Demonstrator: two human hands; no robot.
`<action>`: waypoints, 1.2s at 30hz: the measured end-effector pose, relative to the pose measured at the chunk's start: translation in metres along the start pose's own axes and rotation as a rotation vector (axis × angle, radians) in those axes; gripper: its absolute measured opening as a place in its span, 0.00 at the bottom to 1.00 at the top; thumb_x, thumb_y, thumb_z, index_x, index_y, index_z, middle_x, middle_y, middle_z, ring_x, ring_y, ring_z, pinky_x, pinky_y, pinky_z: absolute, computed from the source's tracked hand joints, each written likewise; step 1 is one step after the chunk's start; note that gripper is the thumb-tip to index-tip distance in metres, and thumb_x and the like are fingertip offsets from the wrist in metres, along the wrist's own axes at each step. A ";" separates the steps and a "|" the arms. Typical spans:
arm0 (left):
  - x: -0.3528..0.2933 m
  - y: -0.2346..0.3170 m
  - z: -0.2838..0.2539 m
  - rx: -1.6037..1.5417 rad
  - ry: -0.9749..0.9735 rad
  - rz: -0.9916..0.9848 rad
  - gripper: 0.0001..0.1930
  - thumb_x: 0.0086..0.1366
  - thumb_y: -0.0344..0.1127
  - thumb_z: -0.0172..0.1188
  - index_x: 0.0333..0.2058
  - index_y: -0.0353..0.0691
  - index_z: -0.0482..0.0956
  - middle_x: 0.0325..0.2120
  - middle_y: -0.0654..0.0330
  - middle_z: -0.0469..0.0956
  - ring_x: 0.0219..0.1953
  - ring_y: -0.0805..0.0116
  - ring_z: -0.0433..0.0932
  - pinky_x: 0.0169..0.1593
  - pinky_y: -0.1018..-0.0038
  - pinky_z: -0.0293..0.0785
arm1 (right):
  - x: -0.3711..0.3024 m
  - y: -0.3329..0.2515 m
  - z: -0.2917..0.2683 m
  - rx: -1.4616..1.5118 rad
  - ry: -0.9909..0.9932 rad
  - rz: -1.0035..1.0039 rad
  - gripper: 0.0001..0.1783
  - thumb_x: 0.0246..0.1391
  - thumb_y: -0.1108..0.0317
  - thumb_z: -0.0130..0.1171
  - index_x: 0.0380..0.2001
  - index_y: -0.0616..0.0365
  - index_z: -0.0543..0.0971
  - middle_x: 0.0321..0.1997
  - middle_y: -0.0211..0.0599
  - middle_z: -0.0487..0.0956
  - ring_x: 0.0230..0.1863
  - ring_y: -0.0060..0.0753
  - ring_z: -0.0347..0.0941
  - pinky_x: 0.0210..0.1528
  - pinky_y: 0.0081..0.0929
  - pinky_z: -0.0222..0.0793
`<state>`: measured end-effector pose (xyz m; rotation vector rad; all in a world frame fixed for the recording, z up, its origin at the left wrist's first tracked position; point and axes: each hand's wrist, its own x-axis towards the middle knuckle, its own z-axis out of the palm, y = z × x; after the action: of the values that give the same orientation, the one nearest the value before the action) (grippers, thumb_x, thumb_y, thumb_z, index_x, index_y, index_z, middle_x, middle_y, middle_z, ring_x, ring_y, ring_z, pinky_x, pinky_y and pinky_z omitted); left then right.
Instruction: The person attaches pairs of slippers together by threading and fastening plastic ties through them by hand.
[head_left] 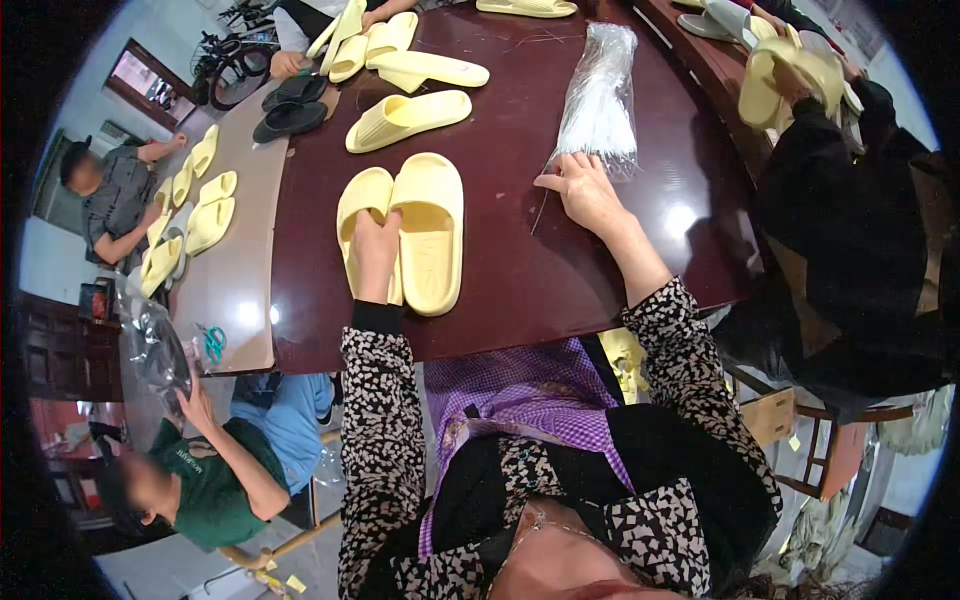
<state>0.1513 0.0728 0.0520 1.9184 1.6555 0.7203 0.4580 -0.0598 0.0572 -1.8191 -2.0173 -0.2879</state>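
Near the front edge of the glossy maroon counter (520,270), the left hand (375,245) is pinching two pale-yellow open-toed slippers (434,262); the right hand (590,200) (its pinch I cannot tell) touches a clear-wrapped white bundle (597,105).

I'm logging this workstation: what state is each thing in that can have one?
Left slipper: sole down.
Right slipper: sole down, beside it.
Left grip: on the left slipper, fingers partly hidden.
White strands: bundled, near ends fanned out.
Clear bag: around the strands, near end seemingly open.
Right grip: at the strands' near ends.
Scissors: lying down, open or shut unclear.
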 end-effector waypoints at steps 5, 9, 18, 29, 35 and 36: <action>-0.003 0.001 -0.007 -0.059 -0.036 -0.018 0.23 0.60 0.44 0.57 0.41 0.25 0.69 0.31 0.44 0.77 0.35 0.50 0.77 0.39 0.64 0.71 | 0.004 0.002 0.004 -0.019 -0.022 0.011 0.13 0.49 0.74 0.51 0.32 0.47 0.83 0.38 0.34 0.73 0.45 0.35 0.67 0.47 0.31 0.59; -0.009 0.003 -0.013 -0.167 0.000 -0.013 0.23 0.61 0.41 0.57 0.46 0.25 0.68 0.30 0.49 0.77 0.33 0.59 0.77 0.37 0.70 0.72 | 0.010 0.005 0.009 0.021 -0.017 0.024 0.09 0.47 0.74 0.53 0.28 0.50 0.81 0.40 0.34 0.73 0.46 0.36 0.67 0.49 0.33 0.58; -0.044 0.034 -0.011 -0.423 0.160 0.205 0.16 0.61 0.28 0.56 0.47 0.29 0.70 0.30 0.58 0.75 0.29 0.73 0.73 0.36 0.76 0.71 | 0.012 0.007 -0.010 0.480 0.299 -0.069 0.03 0.44 0.78 0.59 0.24 0.58 0.76 0.27 0.38 0.76 0.34 0.40 0.73 0.38 0.35 0.70; -0.076 0.128 0.029 -0.675 -0.310 0.528 0.10 0.62 0.25 0.54 0.42 0.29 0.73 0.40 0.60 0.74 0.32 0.79 0.71 0.37 0.82 0.69 | 0.001 -0.036 -0.038 0.900 0.365 0.057 0.03 0.50 0.80 0.56 0.29 0.62 0.74 0.29 0.38 0.75 0.34 0.36 0.74 0.37 0.28 0.71; -0.080 0.148 0.048 -1.109 -0.590 0.315 0.10 0.63 0.24 0.52 0.43 0.30 0.74 0.37 0.61 0.76 0.33 0.78 0.73 0.39 0.80 0.71 | -0.002 -0.055 -0.064 1.174 0.381 0.108 0.02 0.54 0.80 0.52 0.30 0.63 0.73 0.28 0.34 0.75 0.27 0.25 0.73 0.31 0.21 0.71; -0.081 0.148 0.049 -1.123 -0.598 0.304 0.10 0.63 0.24 0.51 0.43 0.30 0.74 0.35 0.62 0.77 0.32 0.77 0.73 0.39 0.80 0.72 | -0.003 -0.055 -0.066 1.175 0.380 0.109 0.02 0.54 0.80 0.52 0.30 0.63 0.73 0.28 0.34 0.75 0.27 0.25 0.73 0.31 0.21 0.71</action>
<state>0.2827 -0.0286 0.1107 1.3100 0.3903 0.8185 0.4141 -0.0967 0.1213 -0.9896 -1.3039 0.4722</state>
